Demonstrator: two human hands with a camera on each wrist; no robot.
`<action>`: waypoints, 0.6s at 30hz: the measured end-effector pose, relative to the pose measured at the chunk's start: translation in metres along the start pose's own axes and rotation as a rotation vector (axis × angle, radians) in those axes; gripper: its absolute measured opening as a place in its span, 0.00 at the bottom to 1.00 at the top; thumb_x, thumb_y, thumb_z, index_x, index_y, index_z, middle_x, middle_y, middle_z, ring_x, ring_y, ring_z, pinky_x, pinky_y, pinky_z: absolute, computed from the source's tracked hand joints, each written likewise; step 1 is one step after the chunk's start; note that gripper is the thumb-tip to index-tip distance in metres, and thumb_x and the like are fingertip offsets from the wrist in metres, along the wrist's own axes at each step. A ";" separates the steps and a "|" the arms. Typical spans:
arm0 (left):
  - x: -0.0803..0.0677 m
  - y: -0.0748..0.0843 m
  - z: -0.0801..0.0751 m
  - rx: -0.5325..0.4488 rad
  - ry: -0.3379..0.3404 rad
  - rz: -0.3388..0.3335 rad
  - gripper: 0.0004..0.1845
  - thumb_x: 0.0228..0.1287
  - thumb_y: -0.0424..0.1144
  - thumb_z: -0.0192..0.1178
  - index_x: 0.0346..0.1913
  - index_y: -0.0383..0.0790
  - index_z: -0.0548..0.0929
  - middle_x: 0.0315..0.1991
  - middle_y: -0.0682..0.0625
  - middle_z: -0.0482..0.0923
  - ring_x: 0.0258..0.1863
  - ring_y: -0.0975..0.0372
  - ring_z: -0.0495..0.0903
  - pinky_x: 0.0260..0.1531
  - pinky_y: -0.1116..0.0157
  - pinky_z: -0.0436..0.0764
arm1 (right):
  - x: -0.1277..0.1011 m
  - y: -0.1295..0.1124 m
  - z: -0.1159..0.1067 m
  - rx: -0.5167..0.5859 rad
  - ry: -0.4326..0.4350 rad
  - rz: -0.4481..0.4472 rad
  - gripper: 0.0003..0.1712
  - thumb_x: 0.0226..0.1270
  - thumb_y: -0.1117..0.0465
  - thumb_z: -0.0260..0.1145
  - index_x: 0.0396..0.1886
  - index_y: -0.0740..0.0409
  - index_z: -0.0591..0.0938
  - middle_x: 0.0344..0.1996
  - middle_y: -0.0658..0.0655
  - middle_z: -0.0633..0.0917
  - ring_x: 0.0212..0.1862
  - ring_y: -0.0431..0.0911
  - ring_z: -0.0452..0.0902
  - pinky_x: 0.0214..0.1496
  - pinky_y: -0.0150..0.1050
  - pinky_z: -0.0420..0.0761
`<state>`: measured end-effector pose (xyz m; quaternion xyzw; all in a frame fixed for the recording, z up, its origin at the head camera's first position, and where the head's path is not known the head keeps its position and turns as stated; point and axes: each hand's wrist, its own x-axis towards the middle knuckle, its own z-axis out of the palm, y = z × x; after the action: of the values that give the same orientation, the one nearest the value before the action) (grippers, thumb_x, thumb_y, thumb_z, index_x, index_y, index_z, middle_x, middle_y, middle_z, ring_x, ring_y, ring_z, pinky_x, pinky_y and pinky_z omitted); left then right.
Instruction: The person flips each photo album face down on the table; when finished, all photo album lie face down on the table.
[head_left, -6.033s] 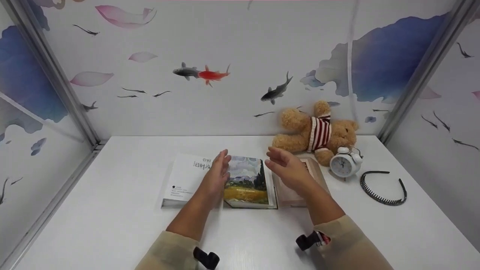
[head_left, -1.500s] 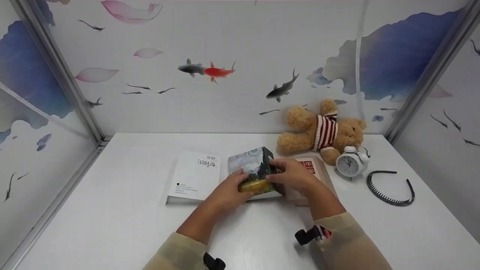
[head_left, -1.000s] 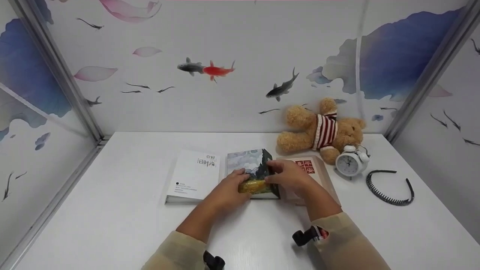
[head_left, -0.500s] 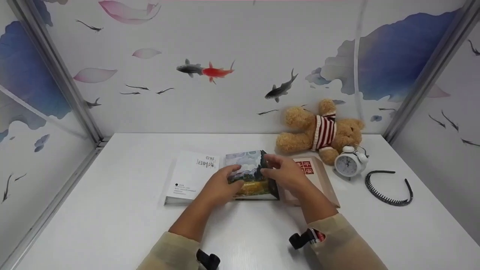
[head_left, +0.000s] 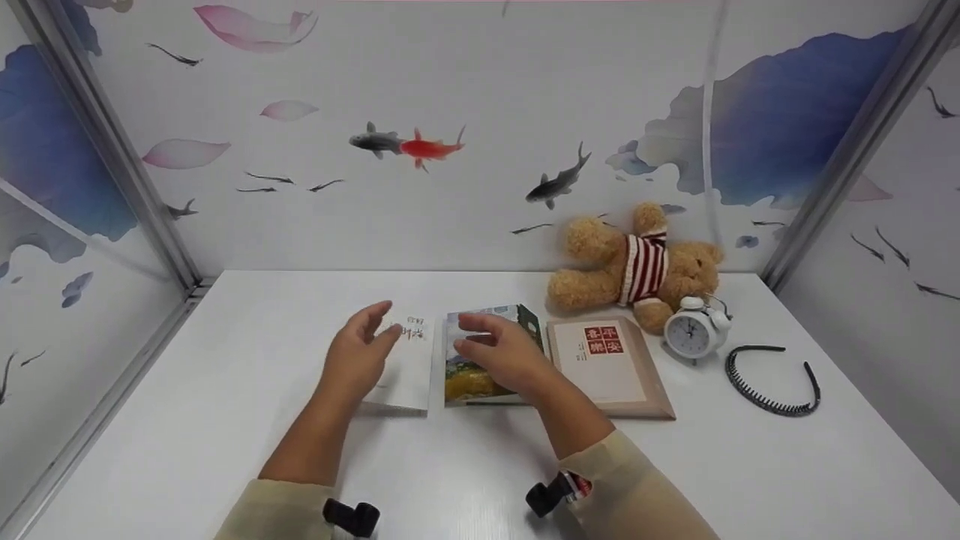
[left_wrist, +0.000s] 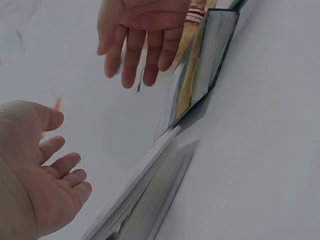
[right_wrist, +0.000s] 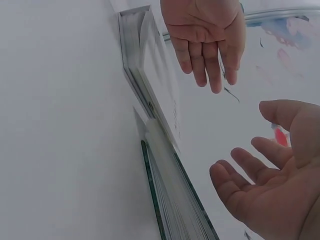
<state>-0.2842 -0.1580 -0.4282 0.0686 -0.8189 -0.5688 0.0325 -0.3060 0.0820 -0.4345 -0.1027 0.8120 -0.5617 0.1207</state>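
Three books lie side by side on the white table [head_left: 225, 390]: a white book [head_left: 411, 367], a book with a painted landscape cover [head_left: 469, 384] and a tan book [head_left: 611, 364]. My left hand [head_left: 366, 339] hovers over the white book with relaxed fingers and holds nothing. My right hand [head_left: 487, 346] hangs just above the painted book, fingers spread and empty. The left wrist view shows the left hand [left_wrist: 50, 190] palm up beside the white book's edge [left_wrist: 150, 200]. In the right wrist view the right hand [right_wrist: 265, 190] is above the painted book's pages [right_wrist: 175, 205].
A teddy bear [head_left: 637, 262] in a striped shirt lies at the back right against the wall. In front of it stands a white alarm clock [head_left: 694, 330], with a black toothed headband [head_left: 772, 375] to its right. Patterned walls close the table on three sides.
Both hands have let go of the painted book, which now lies flat. The left hand has moved left over the white book; the right hand has shifted left, uncovering the tan book.
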 end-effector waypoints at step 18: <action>0.008 -0.048 -0.079 -0.018 0.030 -0.162 0.32 0.86 0.48 0.50 0.85 0.45 0.61 0.86 0.46 0.59 0.87 0.50 0.57 0.85 0.48 0.62 | 0.019 -0.021 0.074 0.053 -0.019 -0.025 0.32 0.74 0.48 0.74 0.75 0.45 0.79 0.72 0.50 0.82 0.76 0.51 0.76 0.77 0.52 0.79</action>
<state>-0.2784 -0.2487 -0.4461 0.1428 -0.8049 -0.5760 -0.0009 -0.3004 0.0037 -0.4417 -0.1148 0.7943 -0.5836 0.1241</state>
